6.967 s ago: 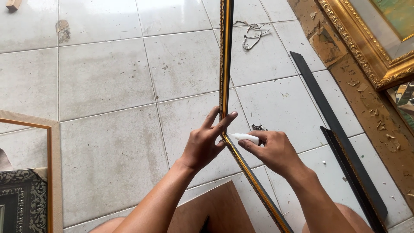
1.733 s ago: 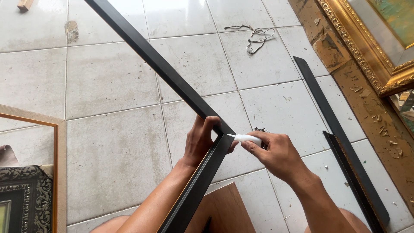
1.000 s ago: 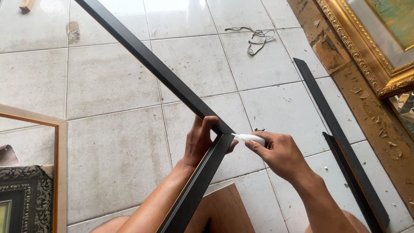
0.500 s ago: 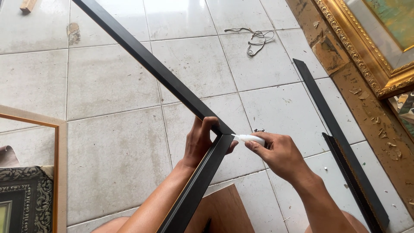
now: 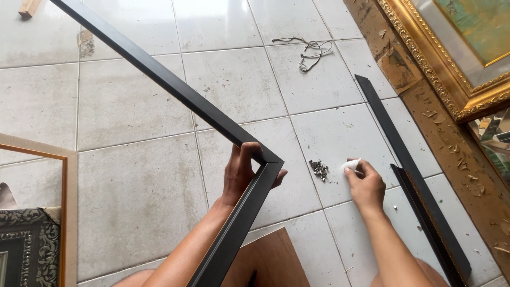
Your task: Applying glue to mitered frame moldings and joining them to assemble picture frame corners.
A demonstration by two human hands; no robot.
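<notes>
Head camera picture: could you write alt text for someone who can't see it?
Looking down, a person's left hand grips the mitred corner of a black picture frame held above a tiled floor. The right hand rests on the floor holding a small white object, beside a little pile of metal fasteners and loose black moulding strips.

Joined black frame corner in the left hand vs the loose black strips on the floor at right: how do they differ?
The joined frame corner is lifted off the tiles, gripped by the left hand; the loose strips lie flat, untouched. The corner's two pieces meet in a mitred angle; the strips lie roughly end to end, unjoined. The right hand is down near the strips. Both are black moulding.
</notes>
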